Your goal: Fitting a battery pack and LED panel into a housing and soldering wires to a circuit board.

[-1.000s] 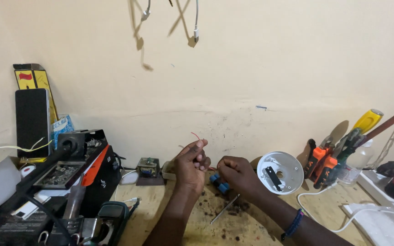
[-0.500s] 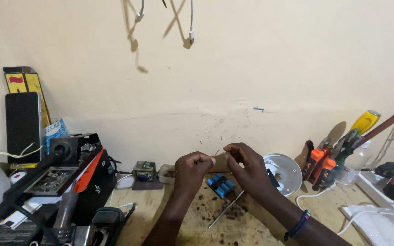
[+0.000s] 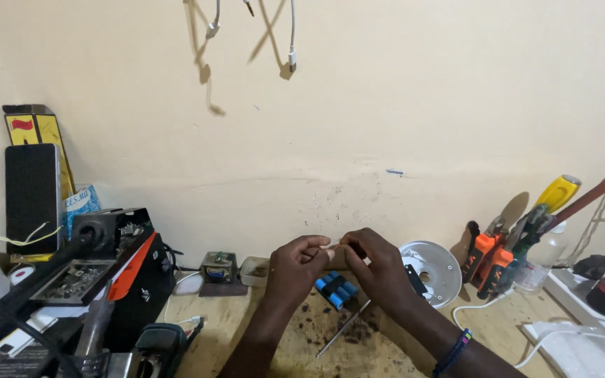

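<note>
Wire (image 3: 335, 246), a thin pale strand, spans the gap between my two hands above the bench (image 3: 393, 353); too fine to tell its colour or ends. My left hand (image 3: 297, 267) pinches it between thumb and forefinger, other fingers curled. My right hand (image 3: 379, 269) closes on the far end, fingertips (image 3: 350, 246) bunched together; what else the palm may hold is hidden. Just below the hands lies a blue battery pack (image 3: 337, 290), partly covered by my right fingers. A thin metal rod (image 3: 344, 327) lies slantwise on the stained bench beneath; its tip cannot be made out. Behind my right hand sits a white round dish (image 3: 434, 269), its left rim cut off by the hand. Further right, orange-handled pliers (image 3: 488, 257) lean at the wall. At left, a black tool case (image 3: 131, 269) runs out of view at the bottom edge. My forearms are cropped by the lower edge.
</note>
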